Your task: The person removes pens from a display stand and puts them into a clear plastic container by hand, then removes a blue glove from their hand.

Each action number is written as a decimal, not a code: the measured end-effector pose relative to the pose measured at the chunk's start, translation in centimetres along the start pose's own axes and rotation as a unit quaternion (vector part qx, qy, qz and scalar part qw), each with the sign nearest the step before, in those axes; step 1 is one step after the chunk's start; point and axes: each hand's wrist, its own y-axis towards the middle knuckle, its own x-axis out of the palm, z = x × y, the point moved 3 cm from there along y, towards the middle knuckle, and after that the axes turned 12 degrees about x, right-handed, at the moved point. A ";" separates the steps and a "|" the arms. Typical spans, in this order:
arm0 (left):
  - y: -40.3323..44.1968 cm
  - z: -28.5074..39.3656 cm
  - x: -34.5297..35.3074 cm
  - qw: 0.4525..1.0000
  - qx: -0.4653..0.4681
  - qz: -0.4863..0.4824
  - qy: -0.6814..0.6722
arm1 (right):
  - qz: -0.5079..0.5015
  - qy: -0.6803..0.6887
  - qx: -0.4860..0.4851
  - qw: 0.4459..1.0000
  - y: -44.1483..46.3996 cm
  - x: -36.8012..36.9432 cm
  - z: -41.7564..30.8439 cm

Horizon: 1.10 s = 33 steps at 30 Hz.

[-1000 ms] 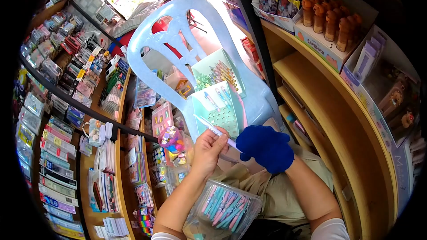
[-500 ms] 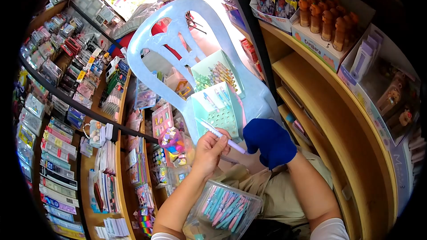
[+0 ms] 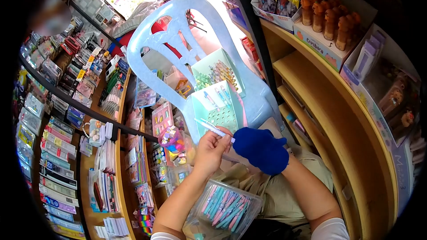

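My left hand [image 3: 211, 149] pinches a slim lilac-and-white pen [image 3: 211, 127] between thumb and fingers, its tip slanting up and away to the left. A dark blue cloth mitt [image 3: 261, 150] covers my right hand [image 3: 284, 162] to the wrist. The mitt meets the near end of the pen and hides it; the fingers inside do not show, so their grip cannot be seen. On my lap rests a clear plastic box [image 3: 255, 204] filled with pink and turquoise pens [image 3: 224, 209].
A light blue plastic chair [image 3: 262, 100] ahead bears a mint pen box [image 3: 213, 100] with a perforated tray and another with tightly packed pens [image 3: 222, 73]. Wooden shelves [image 3: 329, 138] curve along the right. Packed stationery racks [image 3: 58, 164] fill the left, beside a tub of colourful pieces [image 3: 171, 140].
My mitted right hand has moved left and turned, so the blue cloth now covers the pen's near end. My left hand keeps its pinch on the pen, almost unmoved.
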 end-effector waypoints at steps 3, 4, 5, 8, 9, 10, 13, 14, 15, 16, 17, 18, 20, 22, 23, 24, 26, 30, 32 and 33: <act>0.1 0.3 0.2 1.000 0.010 -0.005 0.021 | 0.105 0.045 -0.002 0.994 -0.4 1.5 0.0; 0.1 0.5 0.3 1.000 0.014 -0.006 0.023 | 0.089 0.068 0.014 0.994 -0.4 1.6 0.1; 0.1 0.5 0.3 1.000 0.013 -0.006 0.025 | 0.073 0.091 0.030 0.993 -0.4 1.7 0.3; 0.0 0.5 0.2 0.999 0.011 -0.010 0.033 | 0.056 0.127 0.067 0.988 -0.2 1.4 0.1; -0.1 0.4 0.1 0.999 0.012 -0.014 0.036 | 0.054 0.134 0.078 0.986 -0.2 1.3 -0.2; -0.1 0.3 0.1 0.999 0.013 -0.018 0.040 | 0.072 0.161 0.096 0.980 -0.2 1.1 -0.3; -0.4 0.4 0.3 0.998 0.020 -0.037 0.056 | 0.119 0.204 0.124 0.964 -0.1 0.5 -0.9; -0.4 0.5 0.3 0.998 0.022 -0.038 0.055 | 0.130 0.193 0.116 0.966 0.1 0.0 -1.2; -0.4 0.5 0.2 0.997 0.024 -0.038 0.055 | 0.141 0.182 0.108 0.967 0.2 -0.3 -1.3; -0.3 0.5 0.2 0.997 0.027 -0.040 0.054 | 0.106 0.222 0.117 0.962 0.4 0.1 -0.9; -0.4 0.5 0.1 0.997 0.025 -0.044 0.055 | 0.072 0.260 0.127 0.954 0.5 0.8 -0.2; -0.4 0.4 0.1 0.997 0.022 -0.049 0.056 | 0.037 0.289 0.149 0.945 0.5 1.1 0.1; -0.5 0.4 0.3 0.996 0.019 -0.061 0.066 | -0.030 0.330 0.206 0.921 0.1 1.6 0.7; -0.5 0.7 0.6 0.993 0.021 -0.076 0.086 | -0.063 0.320 0.238 0.915 -0.1 1.5 0.8; -0.5 0.7 0.6 0.994 0.024 -0.075 0.073 | -0.063 0.295 0.237 0.924 0.0 1.2 0.7; -0.4 0.6 0.6 0.995 0.028 -0.074 0.059 | -0.050 0.277 0.225 0.933 0.1 1.0 0.7; -0.3 0.5 0.5 0.996 0.035 -0.070 0.038 | -0.012 0.248 0.192 0.950 0.1 1.0 1.0; -0.2 0.6 0.4 0.997 0.047 -0.054 0.017 | 0.000 0.197 0.134 0.971 -0.3 0.0 1.1; -0.2 0.7 0.4 0.998 0.050 -0.045 0.010 | 0.096 0.108 0.077 0.987 -1.0 0.8 1.4; -0.1 0.6 0.3 0.998 0.050 -0.043 0.005 | 0.164 0.048 0.040 0.985 -1.1 0.6 1.0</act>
